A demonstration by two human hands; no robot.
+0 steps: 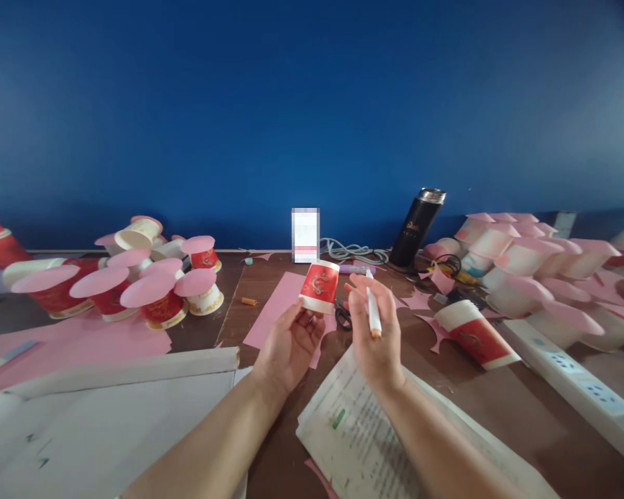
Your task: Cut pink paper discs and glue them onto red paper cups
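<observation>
Gripping red-and-white paper cup (319, 286) by lower edge in left hand (287, 346), centre of frame, slightly tilted. Grasping white tube (374, 313) with orange end in right hand (387, 339), just right of cup. Also showing pink sheet (273, 312) behind left hand, printed paper (358, 423) at bottom centre, pink-topped cups (156, 292) at left, black thermos (417, 225) right of centre.

The only camera sits on the person's head, facing forward and down, with the left hand (286, 348) and right hand (380, 355) near, tabletop (257, 277) beneath, blue wall (239, 125) beyond.
</observation>
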